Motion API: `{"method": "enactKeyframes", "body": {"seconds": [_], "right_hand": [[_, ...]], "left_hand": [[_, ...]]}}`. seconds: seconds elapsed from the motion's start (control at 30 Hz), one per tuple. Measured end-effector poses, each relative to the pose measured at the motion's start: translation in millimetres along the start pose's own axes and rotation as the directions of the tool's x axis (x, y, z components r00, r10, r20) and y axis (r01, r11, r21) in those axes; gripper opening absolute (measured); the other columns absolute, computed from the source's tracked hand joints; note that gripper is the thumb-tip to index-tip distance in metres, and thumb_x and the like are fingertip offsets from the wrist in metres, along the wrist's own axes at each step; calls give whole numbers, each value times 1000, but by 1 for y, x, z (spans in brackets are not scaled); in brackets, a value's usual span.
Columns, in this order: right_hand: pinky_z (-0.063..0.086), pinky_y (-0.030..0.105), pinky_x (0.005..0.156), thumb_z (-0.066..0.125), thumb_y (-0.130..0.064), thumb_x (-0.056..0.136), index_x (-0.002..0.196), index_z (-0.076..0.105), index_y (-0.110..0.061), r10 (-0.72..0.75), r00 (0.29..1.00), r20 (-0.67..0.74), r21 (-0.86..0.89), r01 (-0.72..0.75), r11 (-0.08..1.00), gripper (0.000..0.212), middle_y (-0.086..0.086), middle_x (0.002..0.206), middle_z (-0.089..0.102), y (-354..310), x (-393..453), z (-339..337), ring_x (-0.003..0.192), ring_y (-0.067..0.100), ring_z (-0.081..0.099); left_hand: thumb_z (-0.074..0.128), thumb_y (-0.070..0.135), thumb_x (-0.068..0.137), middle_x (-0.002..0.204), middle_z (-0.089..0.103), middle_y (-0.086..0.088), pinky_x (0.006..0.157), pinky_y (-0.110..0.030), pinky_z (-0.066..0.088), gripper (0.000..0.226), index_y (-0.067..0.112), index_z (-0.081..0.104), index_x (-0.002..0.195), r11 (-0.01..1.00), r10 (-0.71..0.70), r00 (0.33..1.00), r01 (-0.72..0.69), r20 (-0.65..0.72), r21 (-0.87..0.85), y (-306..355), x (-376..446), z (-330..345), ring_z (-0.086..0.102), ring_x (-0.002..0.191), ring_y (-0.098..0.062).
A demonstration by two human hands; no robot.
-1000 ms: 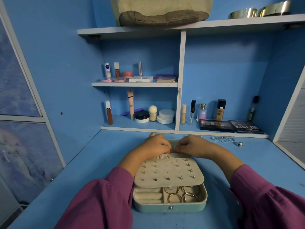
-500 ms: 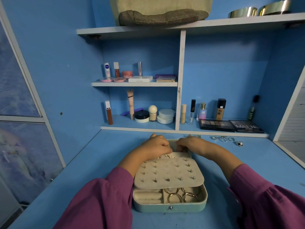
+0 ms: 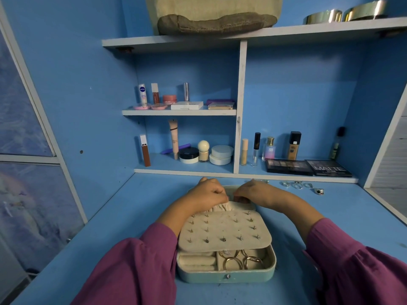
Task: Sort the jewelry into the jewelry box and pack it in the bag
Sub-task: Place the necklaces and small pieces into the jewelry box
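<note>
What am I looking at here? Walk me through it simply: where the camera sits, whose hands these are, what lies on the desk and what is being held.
No machine here: a person in purple sleeves works with bare hands, and the single picture comes from a camera worn on their head, looking forward and down.

On the blue desk lies an open mint jewelry box. A cream panel studded with small earrings lies over most of it; in the front compartment gold hoops show.

The left hand and the right hand meet at the far end of the box, fingers curled over a gathered cream pocket. What exactly their grip closes on is hidden.

A few silver rings lie loose on the desk to the right. Cosmetics fill the shelves, and a canvas bag sits on the top shelf.
</note>
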State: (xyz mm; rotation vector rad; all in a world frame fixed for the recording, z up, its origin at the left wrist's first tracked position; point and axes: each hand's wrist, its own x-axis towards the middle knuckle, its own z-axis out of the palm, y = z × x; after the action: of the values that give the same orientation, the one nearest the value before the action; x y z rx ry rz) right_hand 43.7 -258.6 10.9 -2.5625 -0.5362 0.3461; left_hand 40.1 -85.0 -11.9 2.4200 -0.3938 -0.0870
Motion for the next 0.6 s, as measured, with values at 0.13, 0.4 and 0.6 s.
{"method": "enactKeyframes", "body": {"seconds": [0.13, 0.4, 0.6], "right_hand": [[39, 23, 77, 39, -27, 100, 82, 58, -18, 19, 1000, 12, 148, -21, 989, 28, 2, 90, 57, 0, -1, 0, 85, 14, 52], [35, 29, 79, 39, -27, 99, 91, 60, -11, 64, 997, 42, 213, -72, 974, 27, 7, 96, 54, -2, -2, 0, 89, 17, 47], [40, 18, 69, 53, -19, 93, 98, 67, -6, 21, 1000, 17, 124, -23, 992, 20, 3, 96, 59, 3, 0, 0, 84, 11, 52]], "left_hand": [[62, 18, 86, 94, 51, 1, 98, -41, 39, 21, 13, 58, 66, 1000, -5, 1000, 5, -6, -10, 0, 0, 0, 42, 103, -15], [63, 25, 87, 93, 49, 3, 97, -42, 39, 29, 23, 53, 61, 998, 14, 1000, -14, -4, 55, -1, 0, 0, 42, 103, -15], [65, 26, 87, 89, 48, 10, 98, -38, 39, 23, 27, 58, 65, 999, 29, 999, -29, -15, 39, -3, 0, 0, 41, 101, -10]]}}
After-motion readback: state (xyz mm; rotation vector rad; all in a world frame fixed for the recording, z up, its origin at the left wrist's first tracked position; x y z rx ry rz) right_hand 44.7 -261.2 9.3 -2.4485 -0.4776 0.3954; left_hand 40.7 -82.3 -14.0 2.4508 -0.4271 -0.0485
